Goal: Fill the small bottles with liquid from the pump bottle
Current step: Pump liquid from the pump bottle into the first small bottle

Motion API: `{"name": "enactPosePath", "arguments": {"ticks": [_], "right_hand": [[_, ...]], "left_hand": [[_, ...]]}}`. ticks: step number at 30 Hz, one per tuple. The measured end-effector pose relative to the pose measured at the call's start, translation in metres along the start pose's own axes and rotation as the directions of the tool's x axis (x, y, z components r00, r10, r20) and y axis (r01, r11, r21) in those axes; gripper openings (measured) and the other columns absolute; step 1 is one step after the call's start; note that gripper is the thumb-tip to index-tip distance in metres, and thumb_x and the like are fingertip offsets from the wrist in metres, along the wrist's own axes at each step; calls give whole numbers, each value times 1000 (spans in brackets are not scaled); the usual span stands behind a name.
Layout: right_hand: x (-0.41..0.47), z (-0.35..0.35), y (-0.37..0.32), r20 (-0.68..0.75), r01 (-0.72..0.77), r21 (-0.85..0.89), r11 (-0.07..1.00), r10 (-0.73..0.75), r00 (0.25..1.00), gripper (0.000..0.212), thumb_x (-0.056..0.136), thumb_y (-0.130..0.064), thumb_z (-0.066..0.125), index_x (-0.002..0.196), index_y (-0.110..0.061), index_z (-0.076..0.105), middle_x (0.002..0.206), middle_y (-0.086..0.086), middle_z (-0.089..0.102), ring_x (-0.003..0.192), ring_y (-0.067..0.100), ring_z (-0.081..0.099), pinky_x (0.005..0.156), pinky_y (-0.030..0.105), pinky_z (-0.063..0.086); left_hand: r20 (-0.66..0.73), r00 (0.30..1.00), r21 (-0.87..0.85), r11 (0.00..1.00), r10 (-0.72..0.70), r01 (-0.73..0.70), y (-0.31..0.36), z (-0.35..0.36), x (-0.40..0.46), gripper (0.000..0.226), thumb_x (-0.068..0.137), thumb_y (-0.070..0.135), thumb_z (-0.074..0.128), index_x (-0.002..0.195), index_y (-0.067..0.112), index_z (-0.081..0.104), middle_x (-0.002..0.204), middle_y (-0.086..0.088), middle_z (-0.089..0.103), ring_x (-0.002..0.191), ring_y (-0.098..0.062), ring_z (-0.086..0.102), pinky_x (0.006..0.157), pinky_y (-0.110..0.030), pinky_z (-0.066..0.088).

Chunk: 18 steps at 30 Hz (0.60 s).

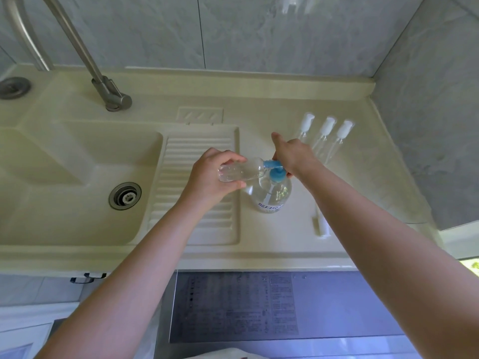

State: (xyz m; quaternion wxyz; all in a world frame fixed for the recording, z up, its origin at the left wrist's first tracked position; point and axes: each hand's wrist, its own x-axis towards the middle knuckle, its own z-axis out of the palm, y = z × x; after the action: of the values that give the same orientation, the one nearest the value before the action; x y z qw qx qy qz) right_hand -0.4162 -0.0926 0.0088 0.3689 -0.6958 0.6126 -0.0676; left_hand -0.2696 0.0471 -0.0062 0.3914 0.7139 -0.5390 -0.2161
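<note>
**Left grip on small bottle at the pump spout**

Fingers and thumb of the left hand (pixel 210 177) curl round a small clear bottle (pixel 241 172), holding it nearly on its side with its open mouth at the blue spout (pixel 272 165) of the pump bottle (pixel 270 193). Clear liquid shows inside the small bottle. The right hand (pixel 293 154) rests on top of the blue pump head (pixel 277 175), its index finger pointing away from the person; whether the other fingers curl round the head cannot be told, as the hand hides them.

The pump bottle stands upright on the pale surface (pixel 285 99), just right of the ribbed drainboard (pixel 197 151), with a label low on its near side. Behind the right hand, three more small bottles (pixel 324 137) lie side by side on the surface, white caps toward the wall. A white cap with a tube (pixel 321 224) lies on the surface near the right forearm.

To the left is a sink (pixel 64 177) with a metal drain (pixel 125 196), and a metal tap (pixel 103 84) stands behind it. Grey tiles (pixel 259 35) cover the wall.
</note>
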Motion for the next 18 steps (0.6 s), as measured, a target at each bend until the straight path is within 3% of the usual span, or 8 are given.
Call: {"name": "enactPosePath", "arguments": {"ticks": [4,8,10,13,18], "right_hand": [[0,7,3,-31,29,-25,999,-29,999,55,105,-39,26,120,-2,63,112,24,63,104,41,60,92,40,49],[-1,17,5,-98,5,-20,1000,-7,995,24,98,-7,34,113,-6,52,106,15,64,83,37,52,67,35,42],[1,18,7,-103,20,-27,999,-23,994,29,99,-19,34,112,-7,57,103,13,65,84,34,52,70,34,41],[5,13,7,-74,-9,69,998,14,997,65,97,-54,24,98,-8,69,99,16,67,92,35,61,86,36,47],[5,6,2,4,-19,-15,1000,19,1000,68,97,-59,24,108,-7,67,105,16,66,95,35,62,87,36,47]], "left_hand": [[-13,1000,-12,1000,2,-2,-1,2,-1,51,63,12,88,108,29,70,105,-1,56,94,5,55,82,2,33],[-12,1000,2,1000,7,-7,-3,4,-2,51,63,11,88,108,29,70,106,-1,57,94,9,53,83,2,32],[-9,1000,-9,1000,4,-5,-3,5,-2,51,64,10,87,108,29,70,107,-1,57,95,10,53,84,2,32],[-17,1000,-21,1000,8,-8,-3,4,-3,52,64,10,87,109,29,70,107,0,56,94,12,53,84,2,32],[-27,1000,-3,1000,13,-13,-2,3,-3,53,65,12,87,110,34,69,106,3,55,94,16,51,85,2,32]]}}
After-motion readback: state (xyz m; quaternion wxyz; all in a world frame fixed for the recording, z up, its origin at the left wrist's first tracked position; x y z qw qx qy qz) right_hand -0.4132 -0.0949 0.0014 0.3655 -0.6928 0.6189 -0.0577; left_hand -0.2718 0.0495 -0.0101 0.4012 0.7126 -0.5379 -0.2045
